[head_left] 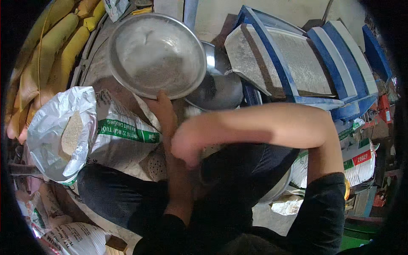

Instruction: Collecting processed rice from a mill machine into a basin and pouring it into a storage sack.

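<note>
My left hand (163, 111) grips the near rim of a wide round metal basin (156, 54), tilted up so its dusty inside faces me. A thin layer of fine grain clings to its bottom. My right forearm crosses in front of me from the right. My right hand (187, 144) hangs over my left forearm with its fingers curled downward. What lies under those fingers is hidden. Just left of my hands stands an open white sack (63, 131) with a silvery lining, holding pale grain.
A second metal bowl (221, 87) sits behind and right of the basin. A blue machine (293, 63) with slanted trays of grain fills the upper right. Yellow sacks (55, 46) are stacked at upper left. More printed white sacks (359, 161) lie at right and lower left.
</note>
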Available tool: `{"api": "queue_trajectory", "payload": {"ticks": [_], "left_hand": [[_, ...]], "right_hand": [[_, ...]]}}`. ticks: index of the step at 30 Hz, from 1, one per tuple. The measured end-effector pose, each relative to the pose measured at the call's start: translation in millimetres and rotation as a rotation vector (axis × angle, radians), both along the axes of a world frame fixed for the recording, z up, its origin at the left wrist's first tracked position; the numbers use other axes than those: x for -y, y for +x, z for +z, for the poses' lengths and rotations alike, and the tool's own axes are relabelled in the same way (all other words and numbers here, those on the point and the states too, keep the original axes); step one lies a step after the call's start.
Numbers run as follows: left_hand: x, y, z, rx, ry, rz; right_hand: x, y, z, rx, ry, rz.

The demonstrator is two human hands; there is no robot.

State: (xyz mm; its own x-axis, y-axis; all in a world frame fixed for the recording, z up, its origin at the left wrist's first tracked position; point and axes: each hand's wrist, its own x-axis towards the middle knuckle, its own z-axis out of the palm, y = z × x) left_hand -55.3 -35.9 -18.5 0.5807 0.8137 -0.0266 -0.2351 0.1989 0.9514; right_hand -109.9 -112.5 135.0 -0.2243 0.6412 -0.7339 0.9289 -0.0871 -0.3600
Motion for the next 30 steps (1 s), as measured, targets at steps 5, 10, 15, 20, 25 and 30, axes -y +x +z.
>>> {"api": "queue_trajectory", "payload": {"ticks": [5, 10, 15, 20, 25, 30], "left_hand": [[-3, -5, -1, 0.039, -0.160, -0.118], [-4, -17, 48, -0.090, -0.089, -0.105], [-30, -34, 66, -0.069, 0.108, -0.016], [-57, -27, 40, -0.149, -0.105, -0.138], [-93, -39, 28, -0.089, 0.025, -0.312], [-47, -50, 95, 0.227, -0.045, -0.386]], "right_hand": [[28, 113, 47, -0.042, 0.677, -0.683], [131, 192, 54, 0.295, 1.051, -1.397], [157, 121, 7, -0.504, 0.849, -1.722], [147, 83, -84, -0.888, 0.848, -1.875], [98, 99, -122, -1.248, 0.994, -1.965], [98, 76, -72, -1.336, 1.271, -2.000]]}}
